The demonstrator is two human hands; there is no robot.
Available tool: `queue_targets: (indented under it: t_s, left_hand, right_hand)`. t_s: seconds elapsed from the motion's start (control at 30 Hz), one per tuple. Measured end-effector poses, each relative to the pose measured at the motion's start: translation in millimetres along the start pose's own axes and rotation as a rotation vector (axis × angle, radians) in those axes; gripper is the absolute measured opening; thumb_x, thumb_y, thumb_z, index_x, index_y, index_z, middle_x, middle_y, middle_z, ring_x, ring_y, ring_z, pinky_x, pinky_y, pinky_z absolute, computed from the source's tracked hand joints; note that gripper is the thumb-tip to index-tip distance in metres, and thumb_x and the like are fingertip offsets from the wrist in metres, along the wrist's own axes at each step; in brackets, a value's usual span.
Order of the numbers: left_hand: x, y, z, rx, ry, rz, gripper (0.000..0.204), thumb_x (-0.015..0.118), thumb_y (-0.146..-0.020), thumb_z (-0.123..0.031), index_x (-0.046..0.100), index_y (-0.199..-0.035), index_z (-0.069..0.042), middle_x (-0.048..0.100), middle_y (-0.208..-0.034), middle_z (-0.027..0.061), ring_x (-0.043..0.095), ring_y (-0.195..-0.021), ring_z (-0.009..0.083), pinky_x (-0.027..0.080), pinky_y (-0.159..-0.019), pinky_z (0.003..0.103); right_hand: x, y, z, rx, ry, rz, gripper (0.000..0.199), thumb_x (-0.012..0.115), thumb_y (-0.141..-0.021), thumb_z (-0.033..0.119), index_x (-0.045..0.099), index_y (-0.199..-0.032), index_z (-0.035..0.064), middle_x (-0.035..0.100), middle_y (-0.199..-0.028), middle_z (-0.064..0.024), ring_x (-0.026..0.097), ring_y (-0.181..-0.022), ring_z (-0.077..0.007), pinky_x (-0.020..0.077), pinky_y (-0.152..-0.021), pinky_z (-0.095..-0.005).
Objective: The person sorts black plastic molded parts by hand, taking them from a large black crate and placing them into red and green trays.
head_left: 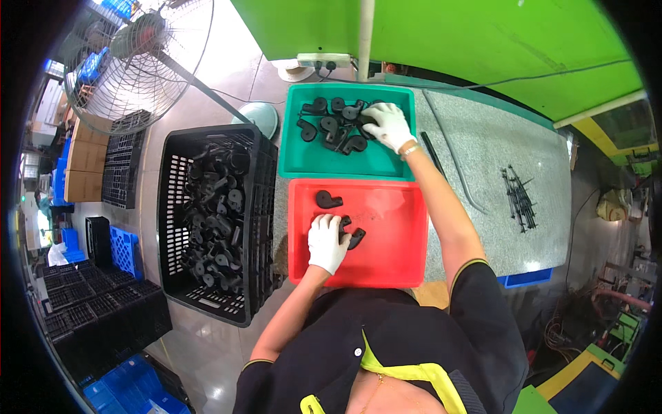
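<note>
While both gloved hands work two trays on a stone desk, black moulded parts are being sorted.
Left hand (327, 243) presses flat, grip unclear, on parts (350, 234) in the red tray (393, 265) at 6 o'clock; right hand (390, 125) curls closed over pieces (329, 127) in the green tray (303, 162) at 12. Black crate (176, 276) sits at 9. Likely mid-transfer; lifting one piece cleanly comes next.
</note>
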State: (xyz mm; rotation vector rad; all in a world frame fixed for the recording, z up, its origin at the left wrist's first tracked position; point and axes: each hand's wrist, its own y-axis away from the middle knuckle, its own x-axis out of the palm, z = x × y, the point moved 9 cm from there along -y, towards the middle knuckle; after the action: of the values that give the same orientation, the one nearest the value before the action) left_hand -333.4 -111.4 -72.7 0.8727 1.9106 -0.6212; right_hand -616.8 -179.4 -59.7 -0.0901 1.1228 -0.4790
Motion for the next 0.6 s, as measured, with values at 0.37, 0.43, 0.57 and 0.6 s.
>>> queue_targets:
  t_s: [0.37, 0.43, 0.57, 0.6]
  left_hand:
    - [-18, 8, 25, -0.13, 0.102, -0.081, 0.05, 0.073, -0.068, -0.019, 0.052, -0.112, -0.007, 0.053, -0.115, 0.0119, 0.044, -0.116, 0.0333, 0.036, -0.093, 0.046]
    - [-35, -2, 29, -0.127, 0.142, -0.24, 0.051, 0.073, -0.07, -0.02, 0.051, -0.115, -0.007, 0.052, -0.118, 0.0112, 0.042, -0.118, 0.0334, 0.033, -0.097, 0.046]
    - [-39, -28, 36, -0.175, 0.257, -0.268, 0.055, 0.073, -0.07, -0.022, 0.05, -0.118, -0.008, 0.052, -0.119, 0.0109, 0.042, -0.119, 0.0329, 0.031, -0.099, 0.047]
    - [-39, -31, 35, -0.168, 0.235, -0.251, 0.054, 0.073, -0.07, -0.022, 0.05, -0.117, -0.008, 0.052, -0.119, 0.011, 0.042, -0.119, 0.0324, 0.031, -0.099, 0.046]
  right_hand:
    - [20, -36, 50, -0.361, 0.342, 0.142, 0.016, 0.061, -0.079, 0.034, 0.071, -0.081, 0.0208, 0.06, -0.077, 0.0014, 0.053, -0.098, -0.0196, 0.0217, -0.103, -0.0606]
    - [-11, -36, 59, -0.342, 0.197, -0.037, 0.016, 0.056, -0.083, 0.03, 0.067, -0.086, 0.018, 0.062, -0.075, -0.0008, 0.056, -0.093, -0.0206, 0.0266, -0.102, -0.0549]
    - [13, -32, 29, -0.116, 0.308, 0.22, 0.016, 0.051, -0.085, 0.021, 0.06, -0.097, 0.0168, 0.064, -0.083, -0.0059, 0.059, -0.092, -0.025, 0.0356, -0.097, -0.0438]
    - [22, -26, 29, -0.129, 0.241, 0.29, 0.018, 0.052, -0.084, 0.019, 0.06, -0.1, 0.0176, 0.063, -0.09, -0.0072, 0.058, -0.096, -0.0259, 0.0361, -0.096, -0.0452]
